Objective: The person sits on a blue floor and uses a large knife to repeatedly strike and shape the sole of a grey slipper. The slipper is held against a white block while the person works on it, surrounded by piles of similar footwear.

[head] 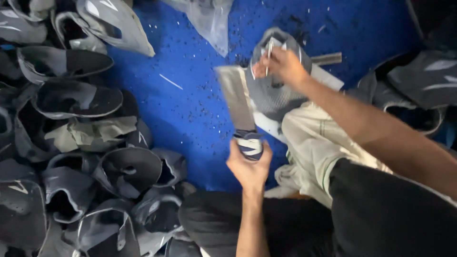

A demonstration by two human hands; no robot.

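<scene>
Head view: cleaver (236, 97) beside shoe upper (273, 90)

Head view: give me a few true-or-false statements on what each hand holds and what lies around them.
1. The left hand grips the wrapped handle of a broad flat blade. True.
2. The right hand rests empty on the floor. False: it holds a grey mesh shoe upper.
3. A pile of dark shoe uppers lies at the left. True.
4. The floor mat is red. False: it is blue, strewn with small scraps.
5. The blade lies flat on the pile. False: the left hand holds it beside the mesh upper.
</scene>
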